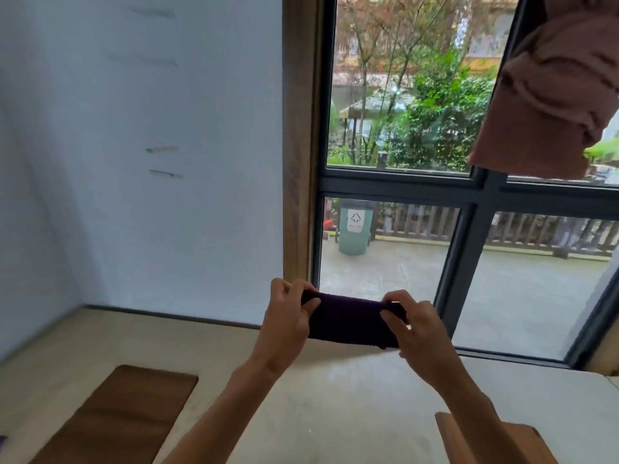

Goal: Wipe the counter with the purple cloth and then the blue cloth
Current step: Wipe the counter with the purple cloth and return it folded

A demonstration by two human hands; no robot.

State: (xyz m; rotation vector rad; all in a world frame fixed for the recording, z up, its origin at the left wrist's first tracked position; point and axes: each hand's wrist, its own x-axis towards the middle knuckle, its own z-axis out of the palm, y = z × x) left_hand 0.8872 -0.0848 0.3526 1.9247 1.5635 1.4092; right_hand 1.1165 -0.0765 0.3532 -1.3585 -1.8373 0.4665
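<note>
A dark purple cloth (351,321) is stretched flat between both hands, held in the air above the far part of the pale counter (328,406), in front of the window. My left hand (289,316) pinches its left end. The right end is pinched by my right hand (413,324). No blue cloth is in view.
A brown mat (117,416) lies on the counter at the near left. A wooden block (492,440) stands at the near right. A window with a dark frame (469,185) runs behind the counter, a white wall (140,162) to its left. A pink cloth (552,95) hangs at the upper right.
</note>
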